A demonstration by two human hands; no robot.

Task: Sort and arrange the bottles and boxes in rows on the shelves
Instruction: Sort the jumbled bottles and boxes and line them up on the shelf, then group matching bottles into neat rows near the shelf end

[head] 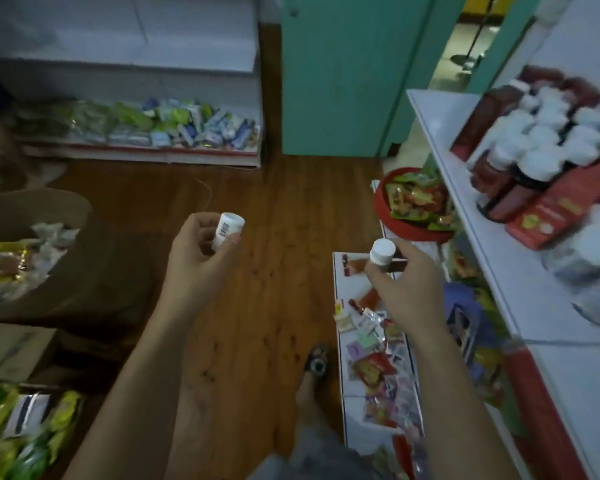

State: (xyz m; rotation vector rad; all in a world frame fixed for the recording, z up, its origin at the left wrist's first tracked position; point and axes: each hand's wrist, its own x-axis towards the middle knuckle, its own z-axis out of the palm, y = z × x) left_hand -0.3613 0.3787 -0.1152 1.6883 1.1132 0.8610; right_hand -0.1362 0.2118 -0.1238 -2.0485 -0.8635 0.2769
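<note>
**A bottle in each hand**

A brown sack (73, 216) holds packets. The left hand (196, 254) has its grip curled round a barcoded white bottle (227, 230). The right hand (407, 285) pinches a white-capped bottle (381, 252). A red basin (413, 233) holds snack packets. The shelf (520, 282) carries capped bottles (541, 140) and red boxes (548, 216).

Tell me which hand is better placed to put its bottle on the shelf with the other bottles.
Right, probably. The right hand holds a capped bottle close beside the shelf where other bottles stand. The left hand grips its white bottle over the floor, farther from that shelf.
</note>
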